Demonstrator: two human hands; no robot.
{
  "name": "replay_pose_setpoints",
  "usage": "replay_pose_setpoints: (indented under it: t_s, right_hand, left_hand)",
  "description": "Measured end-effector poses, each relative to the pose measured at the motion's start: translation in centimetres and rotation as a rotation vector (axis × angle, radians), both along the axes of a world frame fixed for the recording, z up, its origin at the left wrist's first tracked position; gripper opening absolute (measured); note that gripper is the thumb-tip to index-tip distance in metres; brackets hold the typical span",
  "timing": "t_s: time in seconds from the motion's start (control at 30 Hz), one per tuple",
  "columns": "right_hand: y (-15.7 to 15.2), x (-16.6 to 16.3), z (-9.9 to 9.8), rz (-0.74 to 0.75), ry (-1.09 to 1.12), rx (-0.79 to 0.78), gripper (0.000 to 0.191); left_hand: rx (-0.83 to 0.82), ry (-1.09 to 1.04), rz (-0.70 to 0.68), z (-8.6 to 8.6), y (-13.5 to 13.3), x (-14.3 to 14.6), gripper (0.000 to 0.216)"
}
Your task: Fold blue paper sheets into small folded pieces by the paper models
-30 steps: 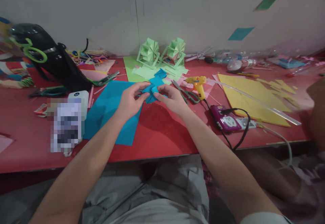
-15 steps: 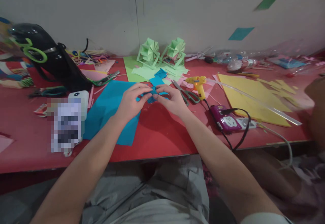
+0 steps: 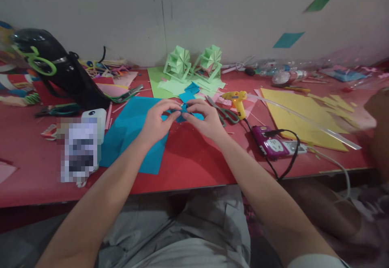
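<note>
Both my hands meet over the middle of the red table [image 3: 188, 158]. My left hand [image 3: 158, 120] and my right hand [image 3: 205, 118] pinch a small folded blue paper piece [image 3: 184, 114] between their fingertips, and the fingers hide most of it. Under my left hand lies a large blue paper sheet [image 3: 133, 132]. Small blue paper squares [image 3: 189, 92] lie just beyond my fingers.
Two green folded paper models [image 3: 194, 62] stand on green sheets at the back. Scissors [image 3: 223, 112], a yellow glue gun [image 3: 238, 101] and a purple power strip [image 3: 275, 144] lie right of my hands. Yellow sheets [image 3: 300, 116] lie further right. A black bag [image 3: 57, 67] and a white device [image 3: 92, 118] sit left. Another person's arm [image 3: 378, 134] shows at the right edge.
My fingers have closed in over the blue piece, folding it smaller; a second ago more of it stuck out above my hands. The hands have stayed in place.
</note>
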State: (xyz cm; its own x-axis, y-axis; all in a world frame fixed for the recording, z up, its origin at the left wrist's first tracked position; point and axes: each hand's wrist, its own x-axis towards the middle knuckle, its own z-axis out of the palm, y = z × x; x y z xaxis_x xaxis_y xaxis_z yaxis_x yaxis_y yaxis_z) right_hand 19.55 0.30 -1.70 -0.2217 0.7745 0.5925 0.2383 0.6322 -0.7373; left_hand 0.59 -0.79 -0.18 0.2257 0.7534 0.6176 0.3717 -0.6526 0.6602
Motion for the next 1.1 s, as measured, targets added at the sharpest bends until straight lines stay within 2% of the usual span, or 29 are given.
replay_pose_setpoints:
  t_s: [0.2, 0.5, 0.63, 0.77, 1.1]
  right_hand:
    - [-0.3, -0.2, 0.3, -0.039, -0.043, 0.105, 0.010]
    - [-0.4, -0.2, 0.6, -0.009, -0.056, 0.088, 0.006]
    - [-0.4, 0.0, 0.7, 0.005, -0.016, 0.064, 0.007]
    - [-0.4, 0.2, 0.7, -0.004, 0.014, 0.047, 0.010]
    - [-0.7, 0.2, 1.1, -0.008, -0.048, 0.044, 0.013]
  left_hand:
    - [-0.010, 0.059, 0.025, 0.0, 0.0, 0.0, 0.005]
    - [0.035, 0.096, 0.021, -0.2, 0.2, -0.1, 0.004]
    - [0.005, 0.059, 0.015, 0.1, 0.3, -0.4, 0.009]
    - [0.015, 0.029, 0.043, 0.3, 0.4, -0.8, 0.005]
    - [0.022, 0.065, 0.039, 0.4, 0.1, -0.5, 0.004]
